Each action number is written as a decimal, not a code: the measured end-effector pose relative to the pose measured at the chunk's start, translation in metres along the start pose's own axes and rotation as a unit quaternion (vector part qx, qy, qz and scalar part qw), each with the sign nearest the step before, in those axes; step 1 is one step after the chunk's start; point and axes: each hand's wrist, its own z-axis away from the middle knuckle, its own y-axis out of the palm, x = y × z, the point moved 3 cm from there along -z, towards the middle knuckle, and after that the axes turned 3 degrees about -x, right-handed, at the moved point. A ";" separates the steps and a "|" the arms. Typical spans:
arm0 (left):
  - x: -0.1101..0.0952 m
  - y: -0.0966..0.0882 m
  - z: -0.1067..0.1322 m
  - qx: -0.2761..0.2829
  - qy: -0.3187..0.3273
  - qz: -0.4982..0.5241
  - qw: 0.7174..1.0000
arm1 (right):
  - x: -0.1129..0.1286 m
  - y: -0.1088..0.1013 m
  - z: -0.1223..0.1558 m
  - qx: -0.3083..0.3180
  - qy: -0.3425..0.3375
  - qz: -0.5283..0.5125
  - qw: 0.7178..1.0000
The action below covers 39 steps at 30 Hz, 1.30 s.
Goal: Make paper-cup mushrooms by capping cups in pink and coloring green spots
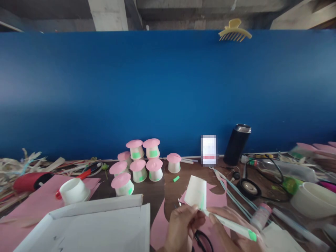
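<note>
My left hand (182, 225) is closed on a white paper cup (196, 191), held upside down and tilted over the table. My right hand (231, 227) grips a white marker with a green end (231, 224), its tip against the cup's side, where there is a green mark. Under both hands lie a pink paper sheet (217, 196) with cut-out curves and black-handled scissors (203, 241). Behind, several finished cups with pink round tops and green patches (143, 161) stand stacked in a cluster.
A blue board (168, 94) walls off the table's back, a yellow hair claw (234, 32) clipped on top. Left: a white cardboard tray (91, 224), a white bowl (75, 190), pink paper. Right: a black flask (237, 144), a tape roll (249, 188), a white bowl (313, 199), cables, bottles.
</note>
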 end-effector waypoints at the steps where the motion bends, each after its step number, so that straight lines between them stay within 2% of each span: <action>1: 0.000 0.000 0.000 0.003 0.001 0.001 1.000 | 0.000 0.000 0.001 0.001 -0.001 -0.001 1.000; 5: 0.001 -0.001 0.000 -0.014 -0.005 -0.015 1.000 | 0.001 -0.002 0.002 -0.038 -0.019 0.009 0.999; 10: 0.001 -0.001 -0.001 0.004 0.004 0.000 1.000 | 0.005 0.000 -0.002 -0.010 -0.017 0.016 1.000; 15: 0.002 -0.002 -0.002 -0.006 -0.002 -0.016 1.000 | 0.005 -0.002 -0.003 -0.059 -0.060 0.023 0.996; 21: 0.001 0.000 -0.001 -0.004 0.009 -0.005 1.000 | 0.003 0.001 0.001 -0.016 -0.030 0.022 0.999; 25: 0.001 0.001 0.000 -0.004 0.003 -0.012 1.000 | 0.003 -0.001 0.002 -0.039 -0.037 0.033 0.998; 29: 0.001 0.001 -0.001 0.003 0.007 0.000 1.000 | 0.001 0.000 0.002 -0.019 -0.041 0.042 0.998; 33: 0.001 0.000 -0.001 0.001 0.004 -0.011 1.000 | 0.002 0.000 0.002 -0.041 -0.053 0.043 0.997; 39: 0.001 0.000 0.000 0.025 0.014 -0.004 1.000 | 0.005 0.000 0.001 -0.023 -0.049 0.059 0.997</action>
